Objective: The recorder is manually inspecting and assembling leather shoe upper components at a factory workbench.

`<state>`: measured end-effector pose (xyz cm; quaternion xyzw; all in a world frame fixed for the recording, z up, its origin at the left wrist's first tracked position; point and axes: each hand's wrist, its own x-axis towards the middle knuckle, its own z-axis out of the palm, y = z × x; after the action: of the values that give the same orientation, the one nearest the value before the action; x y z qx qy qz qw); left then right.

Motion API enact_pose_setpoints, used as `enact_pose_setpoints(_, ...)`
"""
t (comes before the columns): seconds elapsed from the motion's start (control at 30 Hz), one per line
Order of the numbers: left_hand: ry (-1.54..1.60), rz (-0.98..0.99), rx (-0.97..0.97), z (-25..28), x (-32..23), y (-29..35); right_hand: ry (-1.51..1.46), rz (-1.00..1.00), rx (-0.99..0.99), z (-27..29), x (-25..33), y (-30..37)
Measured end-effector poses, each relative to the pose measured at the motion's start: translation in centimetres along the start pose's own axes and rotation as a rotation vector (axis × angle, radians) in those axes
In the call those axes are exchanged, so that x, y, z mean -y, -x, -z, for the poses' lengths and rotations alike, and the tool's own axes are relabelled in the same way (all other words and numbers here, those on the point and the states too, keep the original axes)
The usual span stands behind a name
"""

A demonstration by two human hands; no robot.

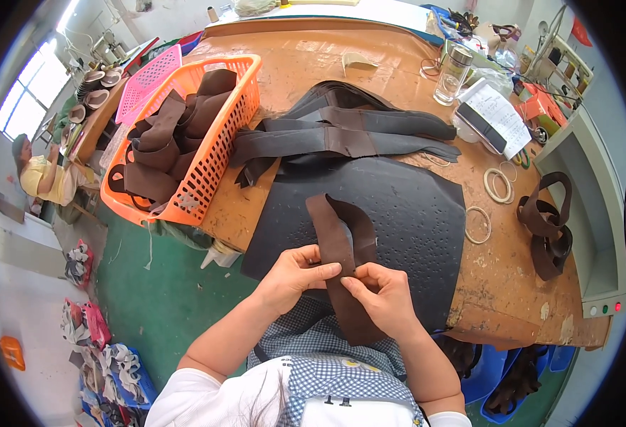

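Observation:
A dark brown strip (pixel 335 238) of leather-like material is bent into a loop in front of me. My left hand (pixel 295 276) pinches its left edge between thumb and fingers. With thumb and forefinger, my right hand (pixel 382 290) grips the right side of the same strip, close to the left thumb. One end of the strip hangs down toward my apron. Under the loop lies a black pitted mat (pixel 412 213) at the table's near edge. Beyond the mat, a pile of long dark strips (pixel 348 132) with brown middle sections lies across the table.
An orange basket (pixel 217 153) of brown strips stands at the left. On the right are a glass bottle (pixel 453 75), a paper sheet (pixel 496 117), cord rings (pixel 498 185) and brown loops (pixel 546 220) beside a grey machine frame (pixel 590 185). A person (pixel 39 171) sits far left.

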<state>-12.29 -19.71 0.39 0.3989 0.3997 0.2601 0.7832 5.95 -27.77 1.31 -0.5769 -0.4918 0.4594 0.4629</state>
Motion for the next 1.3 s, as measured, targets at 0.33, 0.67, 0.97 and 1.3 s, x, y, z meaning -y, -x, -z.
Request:
enact_pose_setpoints(0.33, -0.055, -0.108, 0.078, -0.6, -0.3, 1.0, -0.382, -0.216, 0.086, 1.4, 0.2, -1.9)
enact_pose_setpoints(0.67, -0.097, -0.176, 0.226, 0.5, 0.4, 1.1, -0.454, -0.230, 0.102, 1.7, -1.0, -2.5)
enact_pose_setpoints(0.97, -0.078, -0.052, 0.091, -0.6, -0.5, 1.0, -0.259, -0.133, 0.062, 1.1, 0.5, -2.1)
enact_pose_setpoints(1.3, -0.114, -0.037, 0.078, -0.7, -0.7, 1.0, -0.269, -0.167, 0.047, 1.0, 0.5, -2.0)
